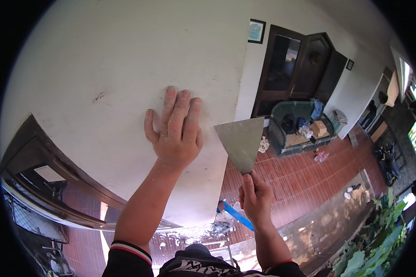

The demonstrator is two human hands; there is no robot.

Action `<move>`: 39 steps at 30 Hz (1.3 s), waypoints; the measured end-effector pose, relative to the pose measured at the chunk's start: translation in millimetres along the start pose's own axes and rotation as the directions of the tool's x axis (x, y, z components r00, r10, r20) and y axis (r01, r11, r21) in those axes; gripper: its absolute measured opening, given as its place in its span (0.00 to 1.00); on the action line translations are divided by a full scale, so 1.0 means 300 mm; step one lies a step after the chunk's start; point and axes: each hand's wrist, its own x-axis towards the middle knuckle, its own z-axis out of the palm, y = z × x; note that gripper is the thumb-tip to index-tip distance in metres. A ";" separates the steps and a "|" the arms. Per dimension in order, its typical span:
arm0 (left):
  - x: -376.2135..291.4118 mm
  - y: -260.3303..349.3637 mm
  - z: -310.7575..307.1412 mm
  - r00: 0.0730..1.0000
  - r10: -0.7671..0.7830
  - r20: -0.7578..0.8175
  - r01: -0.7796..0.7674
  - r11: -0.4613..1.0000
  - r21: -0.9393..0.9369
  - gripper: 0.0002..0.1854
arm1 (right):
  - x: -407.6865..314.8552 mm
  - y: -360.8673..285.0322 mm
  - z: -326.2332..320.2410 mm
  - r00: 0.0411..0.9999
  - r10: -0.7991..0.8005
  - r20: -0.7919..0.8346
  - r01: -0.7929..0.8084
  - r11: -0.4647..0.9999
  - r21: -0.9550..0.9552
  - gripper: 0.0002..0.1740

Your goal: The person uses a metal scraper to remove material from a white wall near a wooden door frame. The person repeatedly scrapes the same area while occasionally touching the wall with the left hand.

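Observation:
Dusty with pale flecks, my left hand (178, 128) rests palm-down on a white painted wall (124, 62), fingers spread and pointing up. It holds nothing. My right hand (254, 194) grips a scraper with a broad, flat triangular metal blade (242, 142); the handle is hidden inside the fist. The blade points upward beside the wall's right-hand corner, and whether its edge touches the wall I cannot tell. Small dark scuffs mark the wall, among them a chipped spot (98, 97) left of my hand.
Pale flakes (190, 237) litter the floor below me, near a blue strip (237, 216). A dark wood-framed window (66, 180) curves along the lower left. Beyond the corner stand a green wicker sofa (280, 138) with things on it and dark doors (298, 69). Leafy plants (371, 239) grow lower right.

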 end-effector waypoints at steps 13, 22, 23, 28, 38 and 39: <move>-0.001 0.013 0.000 0.998 -0.063 0.005 0.062 0.998 0.031 0.17 | -0.019 0.005 0.019 1.000 -0.015 -0.023 0.015 1.000 -0.015 0.18; -0.006 0.009 -0.001 0.998 -0.065 0.021 0.065 0.997 0.036 0.18 | -0.024 0.016 0.034 0.999 0.025 -0.023 -0.023 0.998 0.058 0.19; -0.006 0.009 -0.001 0.998 -0.061 0.022 0.060 0.998 0.035 0.19 | -0.022 0.018 0.033 0.996 0.074 -0.046 -0.072 0.996 0.043 0.19; -0.010 0.013 0.004 0.998 -0.069 0.009 0.069 0.997 0.037 0.19 | -0.019 0.015 0.027 0.998 -0.064 -0.020 0.064 0.998 -0.012 0.19; 0.001 0.009 -0.002 0.998 -0.054 0.012 0.053 0.998 0.041 0.19 | -0.025 -0.017 0.022 0.997 0.070 0.029 -0.073 0.992 0.107 0.19; 0.000 0.010 -0.002 0.999 -0.051 0.018 0.051 0.998 0.036 0.19 | -0.025 -0.016 0.021 0.996 0.076 0.051 -0.082 0.988 0.129 0.19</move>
